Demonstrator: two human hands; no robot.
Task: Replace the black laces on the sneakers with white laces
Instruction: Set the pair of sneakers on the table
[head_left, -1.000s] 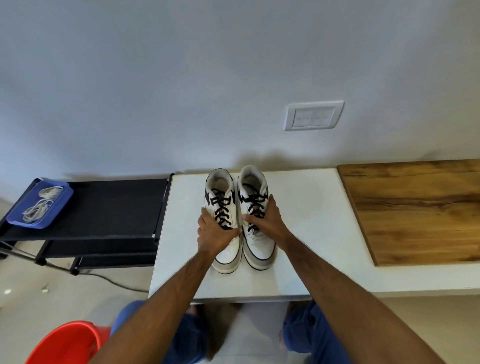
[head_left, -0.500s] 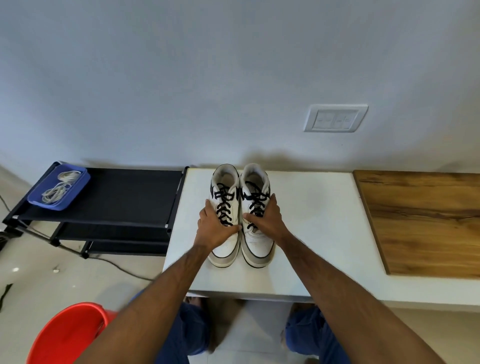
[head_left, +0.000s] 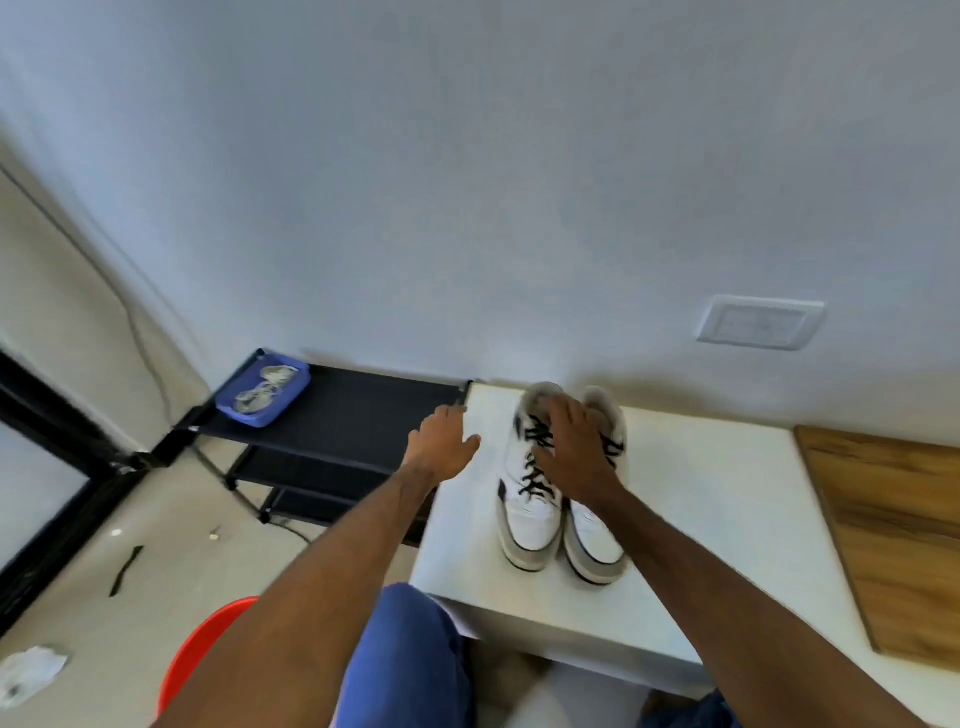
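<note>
On the white table (head_left: 701, 519), the right hand (head_left: 574, 452) rested spread over the black-laced sneakers (head_left: 530, 519) while the left hand (head_left: 441, 441) reached open-fingered toward the white laces (head_left: 262, 387), likely needing fetching next.

My only feed: head cam, wide-angle, looking forward and down from above white table (head_left: 701, 499), tilted, wall filling upper half, black rack (head_left: 363, 415) at left, close range.

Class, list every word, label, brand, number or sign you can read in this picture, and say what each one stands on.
No readable text anywhere.
Sneakers: a small mark on one tongue, too blurred to read.
Wall switch plate: no legible marking.
Blue tray: no print visible.
</note>
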